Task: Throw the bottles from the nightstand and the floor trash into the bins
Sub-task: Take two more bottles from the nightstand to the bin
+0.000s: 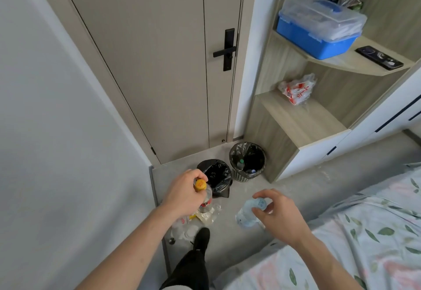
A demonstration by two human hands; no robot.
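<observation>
Left hand (184, 192) reaches forward, clamped around an orange-capped bottle (203, 195) near the black-bagged bin (215, 177). Right hand (276, 212), fingers spread apart, touches a clear bottle (249, 212).

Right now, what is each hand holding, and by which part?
The left hand grips the yellow-capped bottle around its neck, just below the cap. The right hand has the clear water bottle at its fingertips, near the top end; that hold looks loose.

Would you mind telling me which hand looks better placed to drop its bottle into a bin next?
The left hand, probably. Its yellow-capped bottle is gripped and sits right beside the black bin. The right hand is farther from both bins, fingers spread, barely touching its clear bottle.
</observation>
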